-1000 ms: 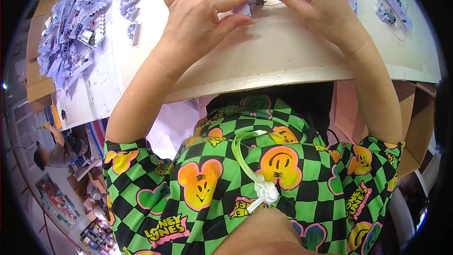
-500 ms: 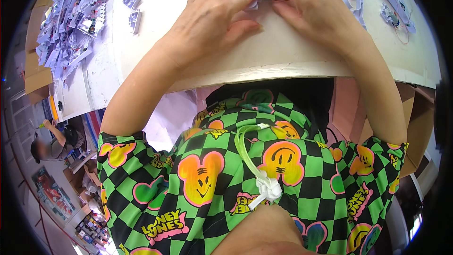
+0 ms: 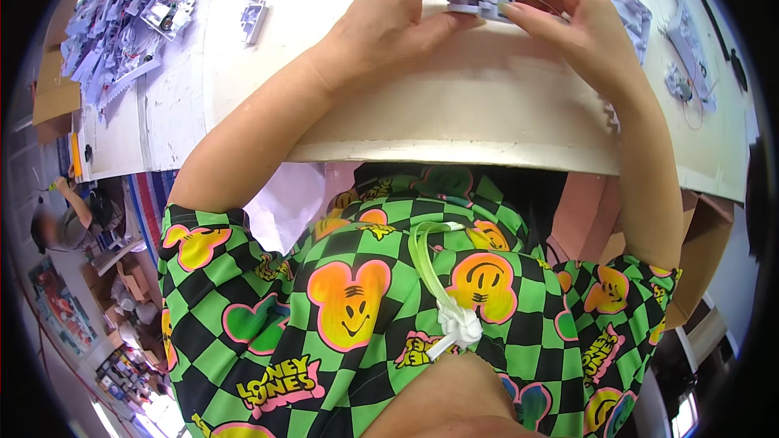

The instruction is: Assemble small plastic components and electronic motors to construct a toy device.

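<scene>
A small pale lavender plastic part (image 3: 479,2) with a thin wire is held between both hands, just above the white tabletop (image 3: 389,113). My left hand (image 3: 406,12) pinches its left end between thumb and fingers. On the other end, my right hand (image 3: 568,16) has thumb and fingers closed, with the wire running back past them. The part's slotted side shows between the fingertips. What lies under the fingertips is hidden.
A large heap of lavender plastic parts (image 3: 130,32) covers the table's far left, with several loose pieces (image 3: 254,20) beside it. At the right lie a larger plastic frame (image 3: 621,8) and a wired piece (image 3: 682,81). Another person (image 3: 73,219) is at the far left.
Both hands have lifted the plastic part off the tabletop and turned it, so its slotted side now shows. My right hand has rotated, with its thumb now on the part.
</scene>
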`<state>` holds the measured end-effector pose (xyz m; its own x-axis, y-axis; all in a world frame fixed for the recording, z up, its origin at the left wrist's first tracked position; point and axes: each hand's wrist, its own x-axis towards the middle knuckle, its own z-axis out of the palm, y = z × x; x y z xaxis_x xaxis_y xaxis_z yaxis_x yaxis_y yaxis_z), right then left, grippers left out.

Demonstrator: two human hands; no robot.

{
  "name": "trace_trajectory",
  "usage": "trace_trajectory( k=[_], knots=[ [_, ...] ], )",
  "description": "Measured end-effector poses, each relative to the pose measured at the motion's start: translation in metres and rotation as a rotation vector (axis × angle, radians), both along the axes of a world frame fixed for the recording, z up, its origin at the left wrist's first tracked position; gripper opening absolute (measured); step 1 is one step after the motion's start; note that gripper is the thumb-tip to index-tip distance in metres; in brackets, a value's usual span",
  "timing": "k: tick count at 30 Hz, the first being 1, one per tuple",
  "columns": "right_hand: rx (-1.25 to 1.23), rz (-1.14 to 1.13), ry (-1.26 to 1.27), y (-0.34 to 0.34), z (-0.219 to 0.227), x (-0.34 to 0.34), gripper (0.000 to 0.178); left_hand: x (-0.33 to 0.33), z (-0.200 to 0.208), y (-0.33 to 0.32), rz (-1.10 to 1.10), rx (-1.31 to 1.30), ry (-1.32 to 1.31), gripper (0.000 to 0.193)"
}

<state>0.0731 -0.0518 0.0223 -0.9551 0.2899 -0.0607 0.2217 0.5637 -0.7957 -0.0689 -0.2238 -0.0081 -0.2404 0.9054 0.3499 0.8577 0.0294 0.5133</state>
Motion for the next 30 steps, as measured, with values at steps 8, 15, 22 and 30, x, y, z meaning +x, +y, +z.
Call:
trace_trajectory(
  k=[8,15,22,30],
  knots=[
    [0.38,0.104,0.383,-0.014,-0.001,0.008,0.032,0.005,-0.002,-0.003,-0.068,0.229,-0.24,0.028],
    [0.55,0.216,0.465,-0.018,0.003,0.018,0.034,0.009,0.004,-0.01,-0.202,0.288,-0.107,0.034],
    [0.578,0.237,0.468,-0.03,0.005,0.025,0.034,0.012,0.01,-0.019,-0.213,0.322,-0.105,0.034],
    [0.424,0.099,0.522,-0.027,0.006,0.03,0.034,0.023,0.021,-0.019,-0.142,0.259,-0.235,0.041]
  ],
)
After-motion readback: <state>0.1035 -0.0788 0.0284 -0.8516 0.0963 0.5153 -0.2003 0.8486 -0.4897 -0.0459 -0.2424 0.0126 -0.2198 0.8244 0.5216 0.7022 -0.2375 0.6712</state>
